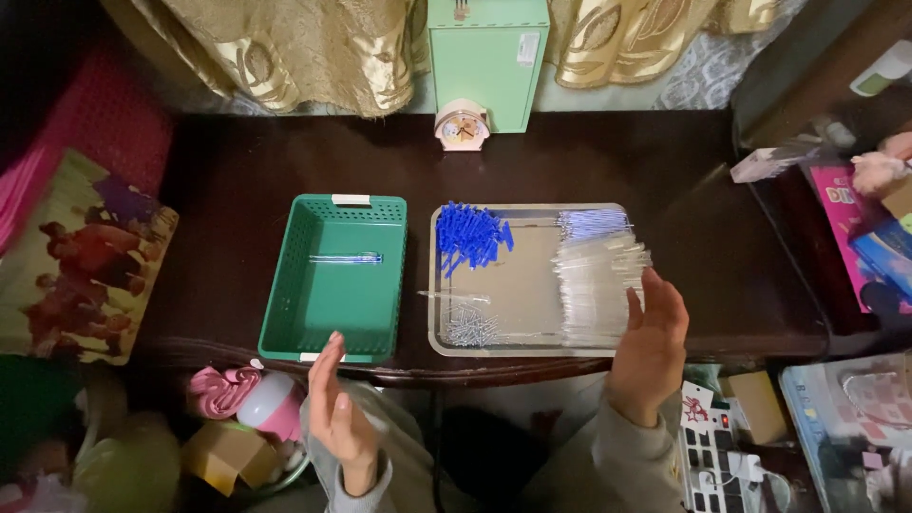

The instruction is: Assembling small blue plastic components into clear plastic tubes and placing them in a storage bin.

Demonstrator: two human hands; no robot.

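Both empty: right hand [649,347] touches clear tubes [598,285].

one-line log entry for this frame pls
left hand: open, empty, near green basket | right hand: open, empty, by clear tubes | basket: one pen | metal tray: blue caps, springs

Tiny metal bits on tray [439,328] — too small to ID; clear tubes [598,275] blurred.
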